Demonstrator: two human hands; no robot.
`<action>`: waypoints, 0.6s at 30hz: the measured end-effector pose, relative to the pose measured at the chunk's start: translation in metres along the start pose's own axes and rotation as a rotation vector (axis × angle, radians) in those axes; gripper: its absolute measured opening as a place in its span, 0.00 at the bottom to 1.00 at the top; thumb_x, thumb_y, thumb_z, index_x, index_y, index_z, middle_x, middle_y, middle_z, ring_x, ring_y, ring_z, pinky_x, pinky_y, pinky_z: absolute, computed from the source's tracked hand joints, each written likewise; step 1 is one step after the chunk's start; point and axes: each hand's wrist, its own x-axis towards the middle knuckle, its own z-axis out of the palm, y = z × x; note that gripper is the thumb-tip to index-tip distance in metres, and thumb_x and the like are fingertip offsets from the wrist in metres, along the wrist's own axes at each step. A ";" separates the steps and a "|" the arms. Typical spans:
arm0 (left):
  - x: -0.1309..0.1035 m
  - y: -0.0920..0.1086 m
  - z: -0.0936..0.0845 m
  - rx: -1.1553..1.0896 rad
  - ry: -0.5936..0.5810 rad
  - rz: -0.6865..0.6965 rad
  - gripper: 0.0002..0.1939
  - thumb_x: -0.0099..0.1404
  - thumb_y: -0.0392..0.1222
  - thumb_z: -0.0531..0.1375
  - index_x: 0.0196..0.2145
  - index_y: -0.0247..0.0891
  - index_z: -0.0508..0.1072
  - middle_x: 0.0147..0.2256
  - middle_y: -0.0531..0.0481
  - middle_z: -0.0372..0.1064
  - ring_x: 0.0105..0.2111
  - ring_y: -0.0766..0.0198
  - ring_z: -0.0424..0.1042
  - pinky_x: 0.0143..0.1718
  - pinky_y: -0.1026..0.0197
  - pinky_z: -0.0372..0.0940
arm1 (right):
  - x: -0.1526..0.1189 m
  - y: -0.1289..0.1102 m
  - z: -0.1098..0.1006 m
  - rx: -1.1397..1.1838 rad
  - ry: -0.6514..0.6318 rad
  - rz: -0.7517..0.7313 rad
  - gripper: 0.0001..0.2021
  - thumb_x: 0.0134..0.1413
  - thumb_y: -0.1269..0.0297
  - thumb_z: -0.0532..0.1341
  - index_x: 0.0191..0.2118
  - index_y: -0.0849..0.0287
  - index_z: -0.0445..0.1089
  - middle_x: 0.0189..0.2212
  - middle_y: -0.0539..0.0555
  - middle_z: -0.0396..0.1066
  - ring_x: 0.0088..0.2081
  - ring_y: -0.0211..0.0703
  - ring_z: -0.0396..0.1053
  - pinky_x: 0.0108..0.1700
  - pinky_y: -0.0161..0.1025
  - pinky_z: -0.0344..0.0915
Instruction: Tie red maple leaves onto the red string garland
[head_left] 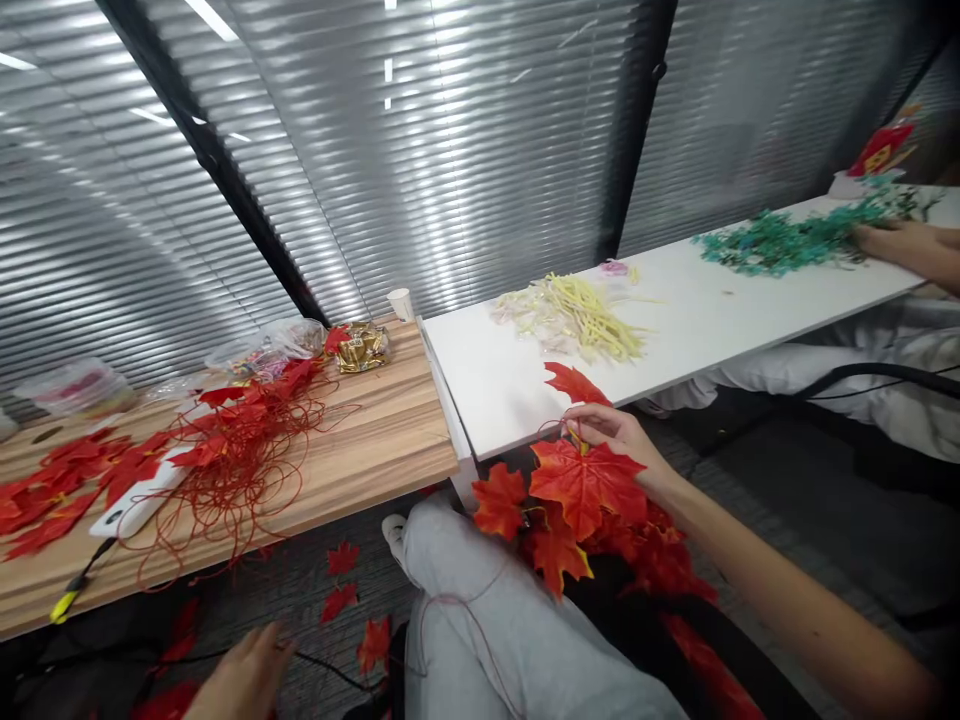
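While our right hand (619, 432) pinches the top of a string of red maple leaves (577, 505) between thumb and fingertips just below the edge of the white table (697, 330), the garland hangs over our grey-trousered knee (487, 610), and its lower end is lost in shadow beside the forearm. Our left hand (244, 680) sits low near the floor, cut off by the frame's bottom edge and blurred, so we cannot tell how its fingers are set. At far right another person's hand (896, 245), partly cropped, rests on green foliage (795, 235).
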 end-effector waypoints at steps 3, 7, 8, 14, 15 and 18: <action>0.028 0.056 0.046 -0.084 -0.123 0.180 0.19 0.58 0.46 0.51 0.44 0.37 0.71 0.47 0.40 0.67 0.48 0.52 0.64 0.50 0.51 0.57 | -0.005 -0.007 0.009 0.052 0.011 0.032 0.12 0.40 0.57 0.66 0.32 0.56 0.72 0.28 0.52 0.71 0.31 0.39 0.68 0.35 0.36 0.63; 0.059 0.148 0.115 -0.356 -0.323 0.463 0.20 0.60 0.46 0.51 0.45 0.31 0.70 0.46 0.35 0.66 0.49 0.51 0.62 0.51 0.54 0.55 | -0.014 -0.020 0.014 0.141 0.061 0.070 0.12 0.39 0.57 0.67 0.31 0.56 0.73 0.27 0.51 0.71 0.30 0.37 0.68 0.34 0.34 0.64; 0.063 0.167 0.130 -0.410 -0.357 0.467 0.20 0.59 0.47 0.53 0.43 0.30 0.71 0.45 0.34 0.66 0.47 0.50 0.63 0.50 0.54 0.56 | -0.016 -0.022 0.012 0.160 0.081 0.067 0.11 0.39 0.58 0.68 0.31 0.56 0.73 0.27 0.50 0.71 0.30 0.36 0.68 0.34 0.33 0.64; 0.064 0.225 0.162 -1.144 -0.730 0.167 0.27 0.59 0.58 0.48 0.40 0.29 0.67 0.32 0.40 0.69 0.27 0.62 0.69 0.30 0.59 0.62 | -0.027 -0.028 -0.002 0.236 0.241 0.091 0.14 0.33 0.57 0.70 0.30 0.56 0.73 0.27 0.50 0.71 0.28 0.36 0.68 0.32 0.32 0.65; 0.062 0.227 0.157 -1.280 -0.793 0.099 0.27 0.59 0.59 0.49 0.40 0.29 0.66 0.32 0.41 0.69 0.25 0.63 0.69 0.28 0.61 0.61 | -0.029 -0.028 -0.001 0.242 0.263 0.101 0.14 0.33 0.57 0.70 0.30 0.56 0.73 0.26 0.49 0.71 0.28 0.35 0.68 0.32 0.32 0.65; 0.059 0.221 0.132 -1.503 -1.012 0.057 0.30 0.60 0.61 0.47 0.44 0.30 0.65 0.31 0.40 0.70 0.25 0.63 0.70 0.27 0.62 0.62 | -0.036 -0.023 0.006 0.268 0.273 0.153 0.16 0.32 0.58 0.70 0.32 0.56 0.73 0.26 0.49 0.71 0.27 0.36 0.68 0.30 0.34 0.65</action>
